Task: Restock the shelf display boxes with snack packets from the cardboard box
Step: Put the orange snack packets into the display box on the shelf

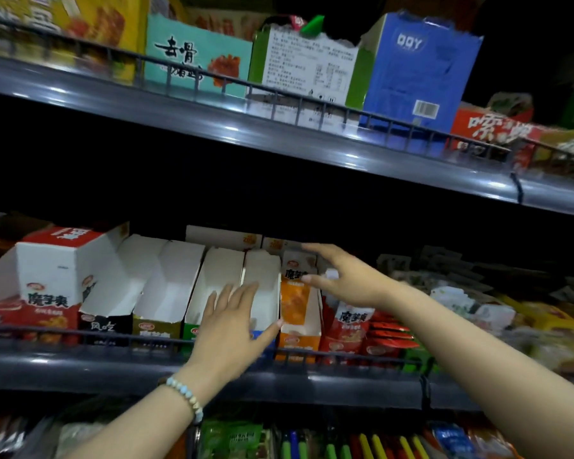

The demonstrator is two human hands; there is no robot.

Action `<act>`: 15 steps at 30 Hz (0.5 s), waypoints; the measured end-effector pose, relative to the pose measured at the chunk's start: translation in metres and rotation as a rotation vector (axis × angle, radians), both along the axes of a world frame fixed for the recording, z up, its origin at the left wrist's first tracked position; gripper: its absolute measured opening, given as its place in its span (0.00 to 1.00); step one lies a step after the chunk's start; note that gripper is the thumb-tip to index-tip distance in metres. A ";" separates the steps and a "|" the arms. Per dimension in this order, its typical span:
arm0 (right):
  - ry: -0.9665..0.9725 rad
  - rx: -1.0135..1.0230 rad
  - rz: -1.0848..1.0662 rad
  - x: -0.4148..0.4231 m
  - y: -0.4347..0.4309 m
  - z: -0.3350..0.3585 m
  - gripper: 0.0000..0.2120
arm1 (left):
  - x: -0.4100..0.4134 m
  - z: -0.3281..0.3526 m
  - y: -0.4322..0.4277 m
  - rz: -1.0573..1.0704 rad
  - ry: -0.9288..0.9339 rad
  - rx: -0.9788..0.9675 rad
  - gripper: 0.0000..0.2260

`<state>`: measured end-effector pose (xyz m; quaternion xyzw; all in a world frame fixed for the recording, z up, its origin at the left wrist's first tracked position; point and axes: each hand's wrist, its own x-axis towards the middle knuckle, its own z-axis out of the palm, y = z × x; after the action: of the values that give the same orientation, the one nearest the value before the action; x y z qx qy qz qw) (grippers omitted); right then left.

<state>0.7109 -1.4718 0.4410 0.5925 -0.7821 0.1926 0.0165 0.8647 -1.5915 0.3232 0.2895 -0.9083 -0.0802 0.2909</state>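
Now the left hand [227,329] lies flat, fingers straight, on the white display box [262,286]; just right of its fingertips stands the orange display box [297,339], its top between the widely spread thumb and fingers of the right hand [348,283].

Left hand [232,329], right hand [342,279], over display boxes [169,283]

Top of frame, left to right, you have:
- a yellow box [80,18]
- a teal box [196,58] with black characters and an orange-red picture
- a green box [305,67] with a white panel of fine black print
- a blue box [418,71] with white lettering
- a red box [494,127] with white characters

Centre row: display boxes [212,286] are white inside. From the left their fronts run red-and-white, black, olive, green, orange.

Right of centre: red packets [348,326] with white labels and black characters.

Lower left: bracelet [184,397] of pale blue and cream beads.
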 end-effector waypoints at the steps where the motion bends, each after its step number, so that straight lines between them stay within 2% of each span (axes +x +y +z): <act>1: -0.002 0.000 0.022 0.010 0.013 -0.006 0.30 | 0.008 -0.003 0.007 -0.003 0.006 -0.002 0.53; 6: -0.039 0.113 0.063 0.046 0.065 -0.069 0.33 | 0.049 -0.046 0.043 -0.047 -0.011 0.076 0.47; 12: -0.339 0.359 -0.014 0.063 0.103 -0.198 0.34 | 0.084 -0.145 0.076 -0.062 -0.215 0.238 0.38; 15: -0.437 0.449 -0.097 0.070 0.113 -0.267 0.34 | 0.099 -0.196 0.086 -0.049 -0.327 0.316 0.37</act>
<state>0.7807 -1.3587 0.1744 0.4879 -0.8173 0.1368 -0.2742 0.9638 -1.5059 0.1273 0.3185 -0.9263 -0.1807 0.0886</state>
